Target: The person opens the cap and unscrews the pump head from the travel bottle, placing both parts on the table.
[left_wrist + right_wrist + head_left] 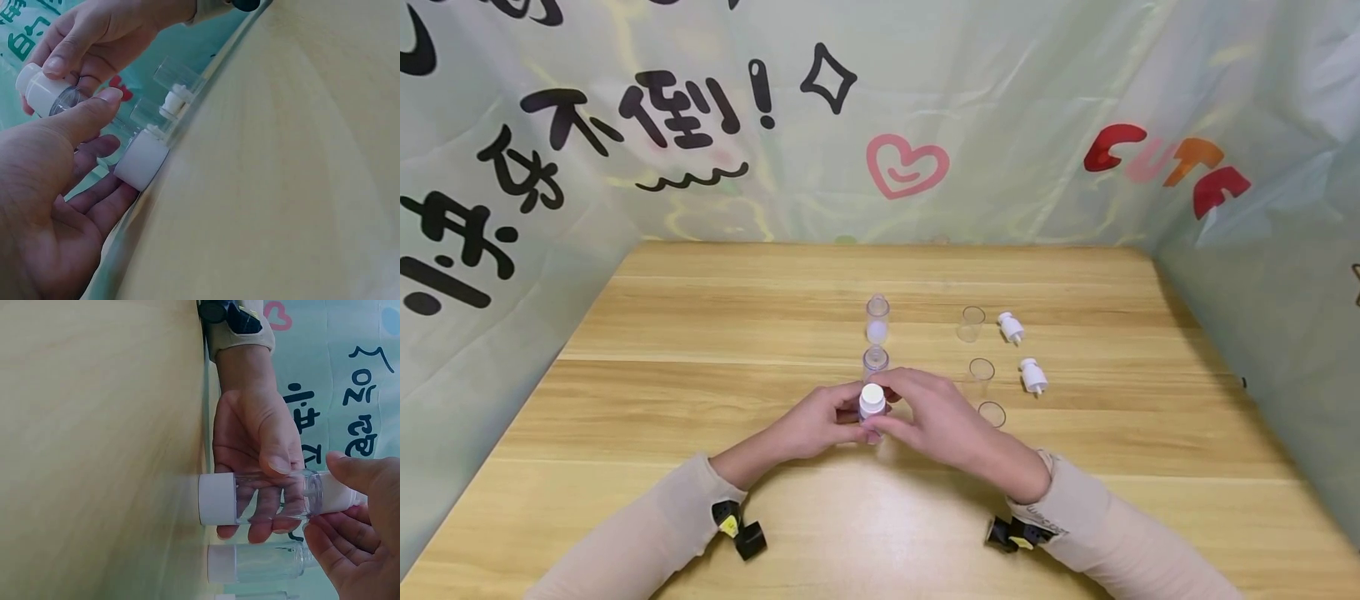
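Between my two hands stands an upright clear bottle (250, 509) with a white base (142, 159). A white pump head (872, 398) sits at its neck. My left hand (820, 423) holds the clear body, its thumb on one side and fingers on the other. From the other side, my right hand (936, 417) pinches the white pump head between thumb and fingers, seen close up in the right wrist view. Right behind the held bottle, a second clear bottle (875, 360) without a pump is partly hidden by it. Farther back stands another open bottle (877, 321).
To the right on the wooden table (700, 333) are several clear caps (972, 325), the nearest partly behind my right hand. Beside them lie two white pump heads, one farther back (1011, 327) and one nearer (1033, 377). Printed curtains (1000, 108) enclose the table's back and sides.
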Demonstrator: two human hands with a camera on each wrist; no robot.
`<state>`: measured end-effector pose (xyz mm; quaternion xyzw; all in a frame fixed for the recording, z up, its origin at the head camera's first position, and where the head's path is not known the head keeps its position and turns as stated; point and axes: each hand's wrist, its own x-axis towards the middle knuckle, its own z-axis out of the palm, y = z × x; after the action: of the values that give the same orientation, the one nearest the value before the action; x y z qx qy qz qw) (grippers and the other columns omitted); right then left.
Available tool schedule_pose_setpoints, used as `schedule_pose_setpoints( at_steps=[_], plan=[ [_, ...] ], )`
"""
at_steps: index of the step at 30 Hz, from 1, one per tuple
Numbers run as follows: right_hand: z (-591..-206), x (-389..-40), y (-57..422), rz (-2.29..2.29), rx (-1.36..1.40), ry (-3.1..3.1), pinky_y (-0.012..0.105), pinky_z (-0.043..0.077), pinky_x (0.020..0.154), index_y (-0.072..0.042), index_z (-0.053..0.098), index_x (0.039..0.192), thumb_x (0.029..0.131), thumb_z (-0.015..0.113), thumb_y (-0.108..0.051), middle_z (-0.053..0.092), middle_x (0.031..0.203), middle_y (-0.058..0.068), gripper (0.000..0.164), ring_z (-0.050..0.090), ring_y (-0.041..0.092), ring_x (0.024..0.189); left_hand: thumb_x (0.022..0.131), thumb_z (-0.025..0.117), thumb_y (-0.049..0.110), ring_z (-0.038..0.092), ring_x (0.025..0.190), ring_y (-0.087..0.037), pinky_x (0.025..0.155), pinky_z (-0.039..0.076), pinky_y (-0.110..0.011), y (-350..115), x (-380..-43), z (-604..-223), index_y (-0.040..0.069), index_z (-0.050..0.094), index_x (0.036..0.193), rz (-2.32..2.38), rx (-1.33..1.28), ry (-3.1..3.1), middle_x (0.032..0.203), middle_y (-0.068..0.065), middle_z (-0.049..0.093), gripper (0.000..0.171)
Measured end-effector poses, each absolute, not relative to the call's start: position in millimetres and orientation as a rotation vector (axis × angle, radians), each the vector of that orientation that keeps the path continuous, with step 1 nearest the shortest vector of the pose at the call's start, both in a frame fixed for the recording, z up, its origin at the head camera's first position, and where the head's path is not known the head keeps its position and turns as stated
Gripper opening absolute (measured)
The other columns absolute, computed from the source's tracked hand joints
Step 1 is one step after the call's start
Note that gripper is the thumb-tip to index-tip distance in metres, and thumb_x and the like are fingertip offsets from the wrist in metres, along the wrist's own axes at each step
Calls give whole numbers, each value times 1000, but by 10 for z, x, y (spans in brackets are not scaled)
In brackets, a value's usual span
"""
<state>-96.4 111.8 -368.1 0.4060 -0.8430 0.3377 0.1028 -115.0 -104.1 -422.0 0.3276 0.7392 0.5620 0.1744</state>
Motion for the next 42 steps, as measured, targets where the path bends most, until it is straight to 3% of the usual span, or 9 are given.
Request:
schedule_pose_setpoints(
  at_steps=[12, 21, 33, 42],
  plan=[
    [-3708, -955, 1089, 1035, 1170, -2464, 21, 55, 82, -10, 67, 111, 84, 79, -27, 70, 106, -2, 34, 64, 7, 91, 85, 78, 12, 62, 113, -19, 93, 52, -27, -1031, -1146, -4225, 6, 62, 129, 1550, 911, 2145, 123, -8, 66, 47],
    [-3696, -974, 1092, 1161, 1162, -2477, 26, 56, 83, -12, 70, 109, 83, 79, -25, 71, 104, -5, 30, 65, 6, 91, 87, 77, 20, 63, 111, -15, 92, 53, -27, -1042, -1155, -4192, 8, 62, 131, 1513, 941, 2155, 126, -5, 65, 48],
    [-3679, -1054, 1179, 1466, 1190, -2652, 24, 53, 90, -12, 67, 119, 85, 77, -20, 70, 111, -6, 37, 65, 7, 101, 86, 77, 18, 65, 106, -12, 90, 54, -26, -1053, -1134, -4203, 10, 67, 120, 1488, 876, 2156, 117, -2, 69, 36],
    [-3651, -1173, 1266, 1775, 1244, -2638, 28, 55, 89, -6, 69, 120, 86, 74, -12, 70, 116, 3, 35, 66, 13, 105, 87, 77, 21, 64, 108, -13, 93, 52, -26, -1051, -1152, -4213, 10, 65, 124, 1458, 888, 2180, 118, -2, 68, 41]
  ],
)
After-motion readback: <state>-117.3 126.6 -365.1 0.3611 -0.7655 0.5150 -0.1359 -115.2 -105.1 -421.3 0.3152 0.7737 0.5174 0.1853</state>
